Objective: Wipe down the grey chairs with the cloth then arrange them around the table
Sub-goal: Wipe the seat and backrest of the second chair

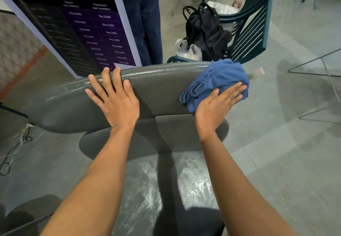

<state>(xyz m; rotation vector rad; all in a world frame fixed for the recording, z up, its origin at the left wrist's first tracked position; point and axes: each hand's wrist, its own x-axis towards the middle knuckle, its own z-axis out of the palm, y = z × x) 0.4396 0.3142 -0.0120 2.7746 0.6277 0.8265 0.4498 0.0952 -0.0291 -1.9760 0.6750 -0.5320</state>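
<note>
A grey chair (158,90) stands right in front of me, its curved backrest across the middle of the view and its seat (166,184) below, streaked with wet sheen. My left hand (116,99) lies flat on the left half of the backrest, fingers spread and reaching over the top edge. My right hand (217,104) presses a bunched blue cloth (219,77) against the right end of the backrest with straight fingers. No table shows in this view.
A teal slatted chair (252,32) behind the grey chair carries a black backpack (206,31) and plastic bags (188,51). A person in dark trousers (142,19) stands by a poster board (77,27). Cables (16,149) lie on the floor at left. A wire frame (324,73) stands at right.
</note>
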